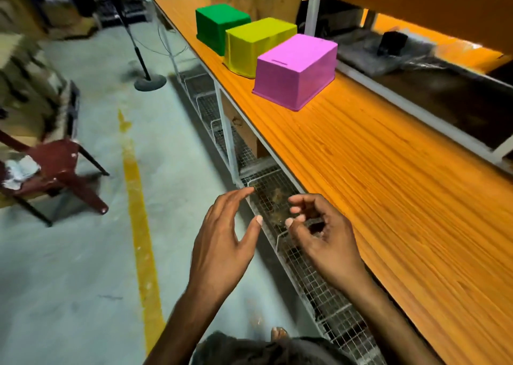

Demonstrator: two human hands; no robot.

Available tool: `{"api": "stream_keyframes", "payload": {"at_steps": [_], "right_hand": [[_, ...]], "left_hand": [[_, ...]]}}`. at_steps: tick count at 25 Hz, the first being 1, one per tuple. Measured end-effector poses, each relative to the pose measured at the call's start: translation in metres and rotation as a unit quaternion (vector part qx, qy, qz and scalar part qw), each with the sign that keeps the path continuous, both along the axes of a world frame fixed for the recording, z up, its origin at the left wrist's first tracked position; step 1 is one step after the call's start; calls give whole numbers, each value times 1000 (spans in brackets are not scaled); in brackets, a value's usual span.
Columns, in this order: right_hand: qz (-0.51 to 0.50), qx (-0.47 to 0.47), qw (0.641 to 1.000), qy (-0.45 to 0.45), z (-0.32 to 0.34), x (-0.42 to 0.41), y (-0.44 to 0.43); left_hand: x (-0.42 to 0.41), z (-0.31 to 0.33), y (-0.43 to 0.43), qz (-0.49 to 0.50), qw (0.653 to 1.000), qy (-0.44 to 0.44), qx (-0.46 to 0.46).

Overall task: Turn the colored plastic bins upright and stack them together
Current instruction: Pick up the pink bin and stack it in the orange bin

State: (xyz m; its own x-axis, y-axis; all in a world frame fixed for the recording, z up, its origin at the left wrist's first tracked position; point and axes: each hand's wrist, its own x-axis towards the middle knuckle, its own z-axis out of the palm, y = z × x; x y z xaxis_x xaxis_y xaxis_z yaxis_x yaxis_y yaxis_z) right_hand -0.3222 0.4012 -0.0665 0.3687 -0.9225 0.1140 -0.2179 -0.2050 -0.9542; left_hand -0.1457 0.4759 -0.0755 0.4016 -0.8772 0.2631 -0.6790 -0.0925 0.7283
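Bins, pink (297, 70), yellow (256, 45) and green (219, 25), sit upside down in a row on the table (388, 198); none turned or stacked. Our left hand (222, 242) and right hand (319, 239) hang open, empty, well short.

Smooth plastic pink bin (297, 70), wood-grain bench top (388, 198), seemingly wire-mesh trays (319, 295)

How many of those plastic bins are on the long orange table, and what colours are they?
Green bin: 1
Yellow bin: 1
Pink bin: 1
Total: 3 bins, all upside down in a row on the table.
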Motion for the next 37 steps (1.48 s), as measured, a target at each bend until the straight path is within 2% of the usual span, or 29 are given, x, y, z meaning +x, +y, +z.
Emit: {"api": "stream_keyframes", "payload": {"at_steps": [6, 13, 18, 26, 29, 37], "right_hand": [[-11, 15, 1000, -12, 7, 91, -101], [-116, 14, 993, -29, -7, 211, -198], [-203, 2, 979, -21, -3, 257, -253], [-300, -42, 953, 19, -22, 259, -350], [-359, -29, 932, 29, -48, 251, -393], [-426, -15, 902, 64, -81, 240, -459]], "left_hand": [[91, 1, -103, -3, 1000, 16, 3], [222, -1, -233, -103, 995, 14, 4], [279, 10, -318, -183, 983, 32, 5], [289, -15, -444, -247, 966, 78, 23], [289, -31, -493, -248, 960, 117, 58], [282, -56, -575, -223, 962, 140, 76]]}}
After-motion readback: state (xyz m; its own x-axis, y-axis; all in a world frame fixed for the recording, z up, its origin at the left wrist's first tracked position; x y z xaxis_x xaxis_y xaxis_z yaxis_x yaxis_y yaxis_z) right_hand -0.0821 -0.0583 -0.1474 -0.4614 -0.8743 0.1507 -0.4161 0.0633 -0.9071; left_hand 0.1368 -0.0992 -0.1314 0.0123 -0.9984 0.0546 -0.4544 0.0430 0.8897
